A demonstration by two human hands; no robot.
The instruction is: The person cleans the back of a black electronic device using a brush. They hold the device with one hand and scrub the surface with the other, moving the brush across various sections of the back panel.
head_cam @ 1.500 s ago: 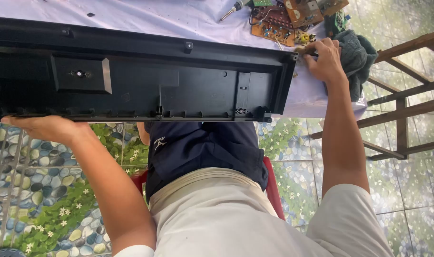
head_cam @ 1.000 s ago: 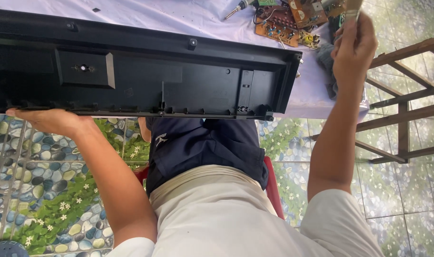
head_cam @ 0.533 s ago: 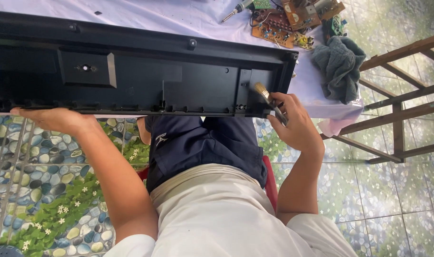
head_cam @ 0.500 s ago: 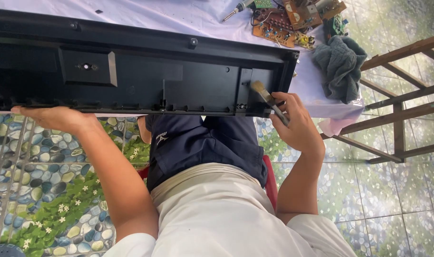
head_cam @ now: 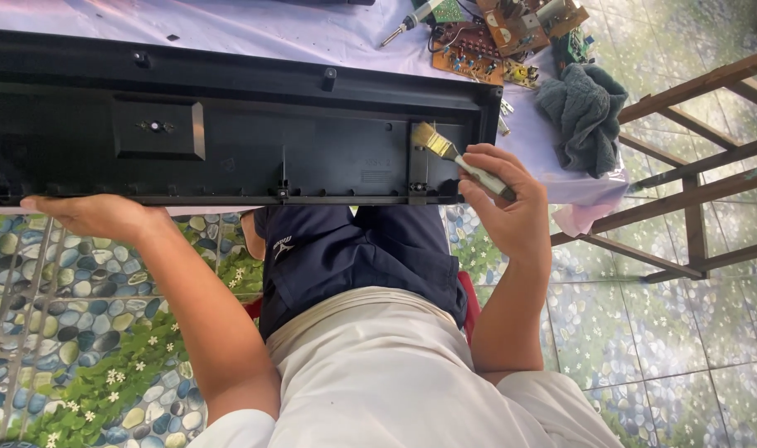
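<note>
Nearest to the camera, the left hand (head_cam: 96,214) lies under the near edge of the long black plastic casing (head_cam: 229,116), fingers stretched flat against it, gripping nothing, only supporting. To the right, the right hand (head_cam: 503,203) is closed around the handle of a small paintbrush (head_cam: 455,154), bristles touching the inside of the casing near its right end. Casing rests w/ its far part on the white-covered table (head_cam: 229,29), near edge sticking out over the lap. Risk, in my judgement: if the left hand loosens, the casing can tip & slide off. Farther away lie circuit boards (head_cam: 478,58), a screwdriver (head_cam: 403,25) and a grey cloth (head_cam: 581,112); dust brushed that way could land on the boards
</note>
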